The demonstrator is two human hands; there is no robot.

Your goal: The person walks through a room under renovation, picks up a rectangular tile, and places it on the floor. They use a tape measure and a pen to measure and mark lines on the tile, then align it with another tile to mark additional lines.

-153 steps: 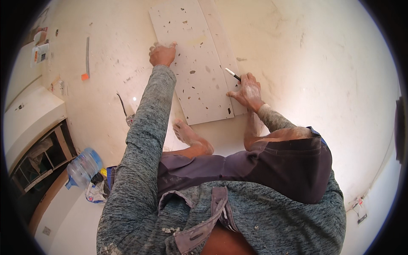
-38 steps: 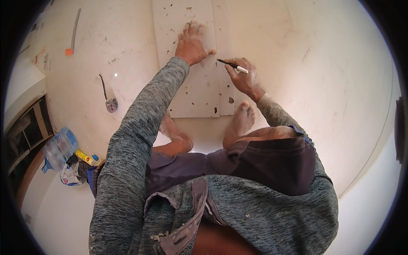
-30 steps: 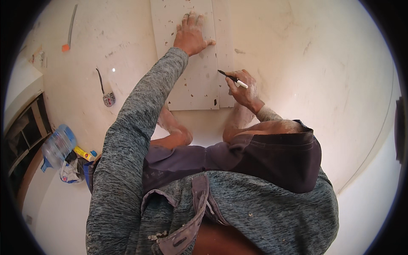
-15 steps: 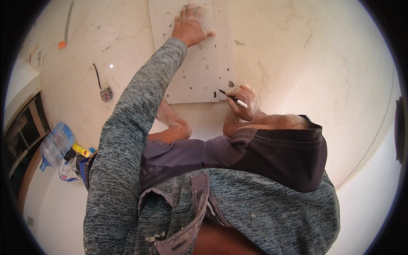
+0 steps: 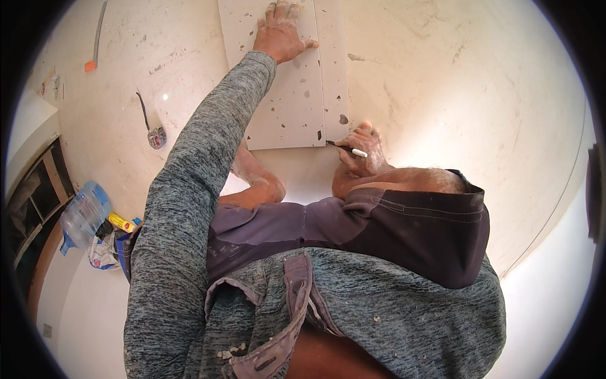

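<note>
My left hand point(image 5: 281, 35) lies flat with spread fingers on a pale speckled tile point(image 5: 287, 107). A long straight line runs down the surface near its right side, with a narrower speckled strip point(image 5: 336, 76) beyond it. By the tile's lower right corner, a black marker with a white end point(image 5: 347, 149) points its tip left, close to the corner. My dusty right hand point(image 5: 355, 159) appears closed around the marker. It sits low against my bare leg, and its outline partly merges with the skin there; the right forearm is hidden.
On the pale, dusty floor point(image 5: 429, 95) a tape measure point(image 5: 156, 137) lies left of the tile, its strap stretching away. Farther left are a grey strip with an orange end point(image 5: 91, 64), a clear water jug point(image 5: 85, 213) and a yellow tube point(image 5: 120, 222). My bare left foot point(image 5: 255, 180) is near the tile.
The marker has turned flatter, and its tip has dropped from beside the strip to just off the tile's corner. My left hand stays spread on the tile; the view has shifted slightly.
</note>
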